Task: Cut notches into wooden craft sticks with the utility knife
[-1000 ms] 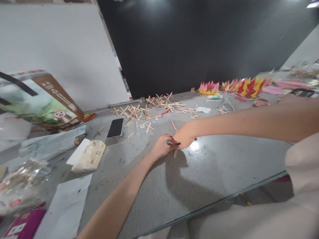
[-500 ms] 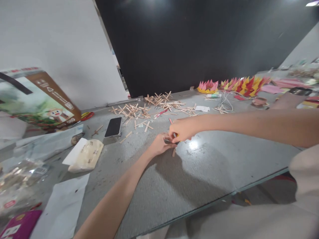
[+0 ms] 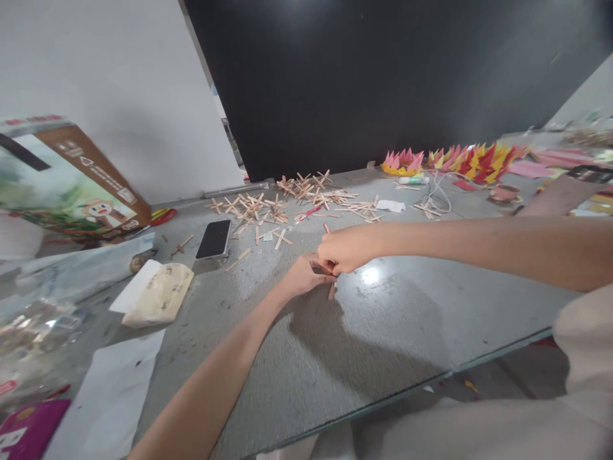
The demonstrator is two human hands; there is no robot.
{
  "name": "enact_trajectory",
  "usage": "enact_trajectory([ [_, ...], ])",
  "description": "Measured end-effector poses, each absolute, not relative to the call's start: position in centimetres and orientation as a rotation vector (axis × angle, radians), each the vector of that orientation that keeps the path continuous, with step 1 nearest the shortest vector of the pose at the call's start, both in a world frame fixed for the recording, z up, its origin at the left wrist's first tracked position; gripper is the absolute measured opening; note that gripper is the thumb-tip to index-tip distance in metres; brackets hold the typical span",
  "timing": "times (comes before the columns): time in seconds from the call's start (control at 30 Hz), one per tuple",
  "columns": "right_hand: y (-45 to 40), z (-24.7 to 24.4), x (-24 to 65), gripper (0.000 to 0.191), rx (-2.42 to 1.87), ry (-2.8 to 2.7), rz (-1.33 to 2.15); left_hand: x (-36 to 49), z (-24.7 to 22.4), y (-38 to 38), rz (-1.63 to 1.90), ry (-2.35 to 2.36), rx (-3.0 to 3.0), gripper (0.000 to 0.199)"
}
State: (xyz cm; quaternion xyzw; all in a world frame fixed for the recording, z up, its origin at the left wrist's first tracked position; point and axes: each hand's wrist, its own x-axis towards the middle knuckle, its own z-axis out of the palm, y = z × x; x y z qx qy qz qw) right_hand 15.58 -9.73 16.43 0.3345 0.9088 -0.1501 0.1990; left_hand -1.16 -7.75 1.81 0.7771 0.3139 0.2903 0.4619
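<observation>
My left hand [image 3: 304,276] rests on the grey table, thumb and fingers closed about a small flat wooden stick [image 3: 331,292] whose lower end shows below the fingertips. Pressed close against it is my right hand [image 3: 348,248], its fingers wrapped around a slim pen-like thing with a red end [image 3: 326,228]. That end pokes out above the knuckles. The fingers hide the tip and the spot where it meets the stick. Beyond the hands lies a pile of wooden sticks [image 3: 256,209], several joined into crosses.
A phone [image 3: 214,239], a tissue pack [image 3: 165,294] and a white sheet [image 3: 108,396] lie to the left, before a printed box [image 3: 79,182]. Pink, red and yellow paper crowns [image 3: 474,163] and a white cable [image 3: 438,195] are at the back right. The table's front edge [image 3: 450,372] runs nearby.
The view has shifted slightly, so the scene sits a little more to the left. Both hands stay together at the stick, with only slight finger movement.
</observation>
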Motion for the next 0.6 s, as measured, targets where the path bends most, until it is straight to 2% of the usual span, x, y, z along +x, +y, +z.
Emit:
enact_trajectory([
  [0.37,-9.66,16.89,15.42,0.018,0.973,2.501,-0.462,-1.02,1.82,-7.76,0.68,0.827,1.891,0.01],
  [0.6,-9.49,16.68,15.3,0.012,0.924,2.526,-0.439,-1.64,1.59,-7.05,0.637,0.686,1.763,0.025],
])
